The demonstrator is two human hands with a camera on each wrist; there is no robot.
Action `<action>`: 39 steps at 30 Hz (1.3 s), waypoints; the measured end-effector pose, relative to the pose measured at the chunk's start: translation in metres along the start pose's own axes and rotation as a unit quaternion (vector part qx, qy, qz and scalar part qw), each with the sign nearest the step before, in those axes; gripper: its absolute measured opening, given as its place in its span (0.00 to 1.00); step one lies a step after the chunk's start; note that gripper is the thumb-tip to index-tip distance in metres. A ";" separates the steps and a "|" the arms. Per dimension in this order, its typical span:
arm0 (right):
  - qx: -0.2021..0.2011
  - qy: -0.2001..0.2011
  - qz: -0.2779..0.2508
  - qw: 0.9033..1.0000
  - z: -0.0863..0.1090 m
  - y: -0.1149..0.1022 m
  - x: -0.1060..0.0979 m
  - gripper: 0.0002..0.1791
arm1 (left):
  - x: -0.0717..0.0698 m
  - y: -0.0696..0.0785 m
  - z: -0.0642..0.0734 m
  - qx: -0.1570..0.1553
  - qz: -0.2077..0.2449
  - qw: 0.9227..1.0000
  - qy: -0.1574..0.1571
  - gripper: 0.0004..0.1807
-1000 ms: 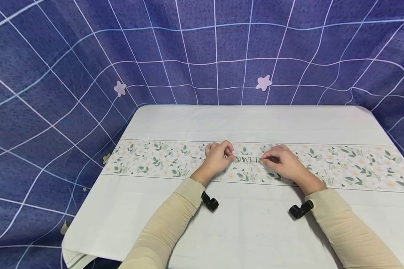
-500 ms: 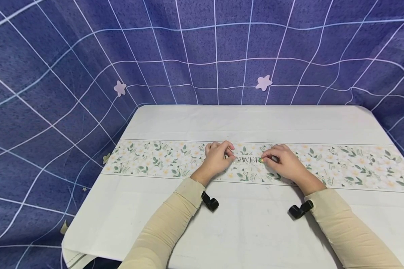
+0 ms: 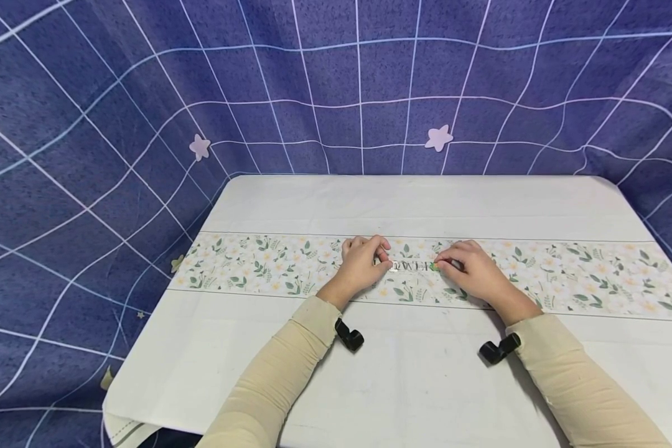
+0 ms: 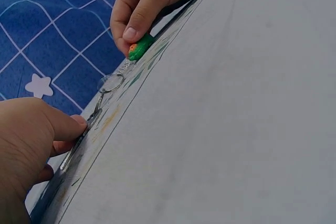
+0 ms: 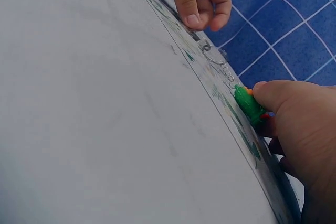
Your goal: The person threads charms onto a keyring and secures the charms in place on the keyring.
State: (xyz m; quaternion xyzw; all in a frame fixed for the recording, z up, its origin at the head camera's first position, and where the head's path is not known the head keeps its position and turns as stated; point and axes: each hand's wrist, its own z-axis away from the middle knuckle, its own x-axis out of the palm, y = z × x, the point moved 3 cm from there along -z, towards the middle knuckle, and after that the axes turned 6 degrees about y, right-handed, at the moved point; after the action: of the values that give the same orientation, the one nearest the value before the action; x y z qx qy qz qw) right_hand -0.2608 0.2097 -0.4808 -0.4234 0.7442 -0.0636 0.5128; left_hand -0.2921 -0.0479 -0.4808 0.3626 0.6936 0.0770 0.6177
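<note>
A keychain is stretched low over the floral strip (image 3: 291, 264) between my two hands. Its green figure (image 5: 247, 103), with orange and red spots, is pinched between the thumb and fingers of my right hand (image 3: 473, 269). From the figure runs a short silver chain (image 5: 227, 71) to a split ring (image 4: 112, 83). Beyond the ring, a slim dark metal piece (image 4: 97, 109) reaches the thumb and fingertips of my left hand (image 3: 361, 261), which pinches it. My fingers hide the end of that piece.
The white tablecloth (image 3: 397, 373) extends around the floral strip. Behind and left of the table hangs a blue curtain (image 3: 325, 81) with white grid lines and pale stars. A black wrist mount (image 3: 349, 335) sits at the left cuff, another black mount (image 3: 500, 350) at the right.
Both hands stay in nearly the same place. The keychain between them shifts and turns slightly, and more of the green figure shows at my right fingertips than one second ago.
</note>
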 end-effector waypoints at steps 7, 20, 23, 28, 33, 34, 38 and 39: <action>0.018 -0.015 0.015 1.000 0.000 -0.001 0.000 0.08 | 0.000 0.000 0.000 0.001 0.003 1.000 0.001 0.13; -0.011 0.000 0.013 1.000 0.000 -0.004 -0.001 0.05 | -0.001 0.001 0.001 0.007 0.009 1.000 0.009 0.13; -0.015 0.000 0.014 1.000 0.000 -0.005 -0.002 0.04 | -0.001 0.001 0.001 0.009 0.013 1.000 0.011 0.12; -0.001 -0.011 0.023 1.000 -0.001 -0.007 -0.001 0.07 | -0.002 0.001 0.001 0.009 0.020 1.000 0.013 0.12; 0.012 -0.026 0.021 0.999 -0.003 -0.005 -0.002 0.13 | -0.005 0.001 0.000 0.006 0.018 1.000 0.025 0.12; 0.013 -0.028 0.022 0.999 -0.004 -0.005 -0.004 0.14 | -0.007 0.002 -0.001 0.006 0.015 0.999 0.028 0.12; 0.010 -0.034 0.030 0.999 -0.010 -0.002 -0.017 0.17 | -0.019 0.004 -0.005 0.002 -0.012 0.999 0.038 0.13; 0.009 -0.034 0.035 0.999 -0.012 -0.001 -0.022 0.17 | -0.024 0.003 -0.007 0.000 -0.023 0.999 0.041 0.13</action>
State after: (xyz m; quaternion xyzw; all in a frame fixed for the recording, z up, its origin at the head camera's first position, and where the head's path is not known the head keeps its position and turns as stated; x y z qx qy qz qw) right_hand -0.2676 0.2204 -0.4589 -0.3943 0.7401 -0.0375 0.5435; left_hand -0.2974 -0.0573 -0.4583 0.3428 0.7264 0.0773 0.5906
